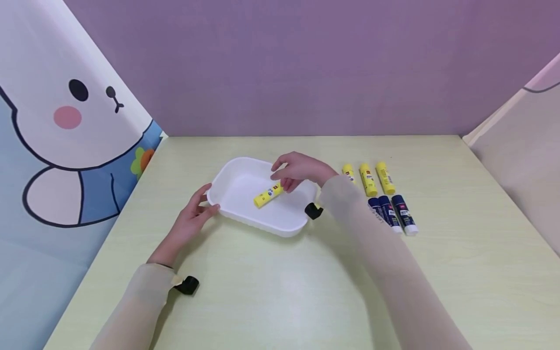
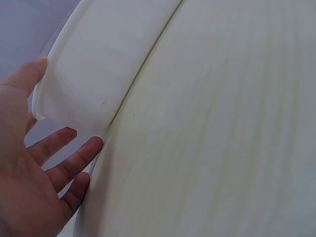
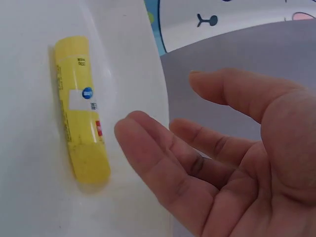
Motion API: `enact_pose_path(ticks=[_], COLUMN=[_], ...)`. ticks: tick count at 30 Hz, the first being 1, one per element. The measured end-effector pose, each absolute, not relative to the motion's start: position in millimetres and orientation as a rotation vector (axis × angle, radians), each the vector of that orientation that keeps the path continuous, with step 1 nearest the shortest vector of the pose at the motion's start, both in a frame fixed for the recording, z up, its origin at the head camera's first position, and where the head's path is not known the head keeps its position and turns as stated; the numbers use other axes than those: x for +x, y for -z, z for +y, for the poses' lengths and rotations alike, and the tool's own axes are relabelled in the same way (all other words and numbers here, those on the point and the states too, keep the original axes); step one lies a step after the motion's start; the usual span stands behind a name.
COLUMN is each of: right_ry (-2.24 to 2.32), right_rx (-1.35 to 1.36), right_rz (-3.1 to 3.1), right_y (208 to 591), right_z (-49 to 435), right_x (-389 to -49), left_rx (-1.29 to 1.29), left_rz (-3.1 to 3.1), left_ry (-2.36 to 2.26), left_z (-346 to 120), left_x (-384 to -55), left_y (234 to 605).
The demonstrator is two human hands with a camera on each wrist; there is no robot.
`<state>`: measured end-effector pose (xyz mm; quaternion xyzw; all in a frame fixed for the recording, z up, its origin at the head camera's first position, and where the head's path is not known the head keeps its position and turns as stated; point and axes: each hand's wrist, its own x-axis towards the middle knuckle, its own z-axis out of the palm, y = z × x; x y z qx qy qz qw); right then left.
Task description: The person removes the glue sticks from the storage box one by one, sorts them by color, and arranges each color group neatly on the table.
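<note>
A white plastic tray (image 1: 245, 216) stands on the table, its left end between the thumb and fingers of my left hand (image 1: 192, 214). In the left wrist view the thumb of that hand (image 2: 29, 173) meets the rim, and its fingertips touch the tray wall (image 2: 89, 74) lower down. One yellow glue stick (image 1: 268, 195) lies on the tray's floor. Above its right end hovers my right hand (image 1: 299, 170), fingers loosely bent and apart. The right wrist view shows a gap between the right hand (image 3: 222, 158) and the glue stick (image 3: 79, 108).
To the right of the tray stand yellow glue sticks (image 1: 368, 180) in a row, one partly behind the right sleeve. In front of them are dark blue glue sticks with white ends (image 1: 404, 215), also partly covered by the sleeve. A purple wall (image 1: 306, 68) rises behind the table.
</note>
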<state>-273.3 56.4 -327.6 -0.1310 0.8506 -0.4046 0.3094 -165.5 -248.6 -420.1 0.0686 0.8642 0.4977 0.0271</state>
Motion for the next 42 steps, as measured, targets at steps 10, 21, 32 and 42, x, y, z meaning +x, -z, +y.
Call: enact_pose_path(ticks=[10,21,32,42], right_ry=[0.903,0.761,0.555,0.510], right_rx=[-0.372,-0.374,-0.398,-0.430], right_rz=[2.226,2.287,2.376,2.323], right_y=[337,342,342,337], right_z=[33,25,14,15], right_x=[-274,-277,-274,-273], left_rx=[0.217,0.213,0.222,0.208], left_rz=[2.665,2.657,2.671,2.667], left_ry=[-1.552,-1.564,-1.546,-1.537], left_z=[-248,-248,-248,-247], left_x=[-163,-162,-163,-162], left_y=[420,419,418,417])
